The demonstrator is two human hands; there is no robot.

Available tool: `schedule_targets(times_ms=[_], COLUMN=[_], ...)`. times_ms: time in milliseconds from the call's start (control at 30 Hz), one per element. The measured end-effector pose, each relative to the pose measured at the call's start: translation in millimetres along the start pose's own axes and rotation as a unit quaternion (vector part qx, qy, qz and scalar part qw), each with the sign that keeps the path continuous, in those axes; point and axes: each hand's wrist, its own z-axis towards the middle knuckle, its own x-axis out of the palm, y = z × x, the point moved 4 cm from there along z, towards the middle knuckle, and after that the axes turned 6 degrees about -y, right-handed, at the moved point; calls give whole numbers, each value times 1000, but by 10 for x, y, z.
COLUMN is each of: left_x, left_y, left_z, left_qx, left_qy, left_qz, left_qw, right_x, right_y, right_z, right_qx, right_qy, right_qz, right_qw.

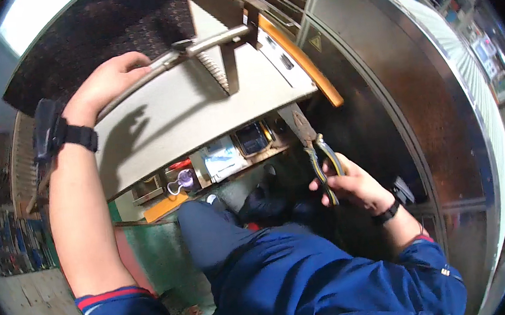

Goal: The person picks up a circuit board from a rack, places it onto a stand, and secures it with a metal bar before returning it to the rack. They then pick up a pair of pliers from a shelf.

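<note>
My right hand (355,185) holds a pair of pliers (304,129) by its yellow-and-grey handles, which stand apart. The worn metal jaws point away from me, beside the right end of the light tabletop (182,119). My left hand (110,83) lies along a round metal bar (156,68) above the tabletop. Its visible fingers are loosely bent, and their shadow on the tabletop shows them apart. Part of that hand is hidden behind the bar. A coil spring (212,70) hangs below the bar next to a dark upright post (230,68).
Below the tabletop, an open shelf holds a purple item (186,179), papers (221,157) and a dark tray (253,138). An orange-yellow strip (311,70) edges the bench's right side. Large metal cabinet panels (369,43) stand to the right. A dark textured board (106,32) rises behind.
</note>
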Motion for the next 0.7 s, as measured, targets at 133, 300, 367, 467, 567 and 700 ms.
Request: schedule_targets(times_ms=[133, 300, 367, 467, 567, 700], left_x=[-9, 35, 49, 42, 18, 10], left_y=[175, 125, 78, 187, 147, 81], left_z=[33, 92, 88, 39, 46, 13], left_qx=[-19, -13, -68, -55, -27, -36], left_qy=[3, 18, 35, 20, 14, 25], left_qz=[-5, -17, -26, -32, -12, -7], left_qw=[1000, 1000, 997, 998, 999, 999], right_x=[-280, -547, -804, -673, -639, -704], right_y=[-398, -574, -729, -615, -566, -591], right_z=[419, 1189, 1641, 1950, 2121, 2303], right_qx=[14, -46, -61, -82, -103, -109], right_qy=[-54, -104, -131, -169, -200, -205], right_qz=[-35, -104, -158, -182, -198, -257], right_qw=[998, 988, 977, 965, 954, 938])
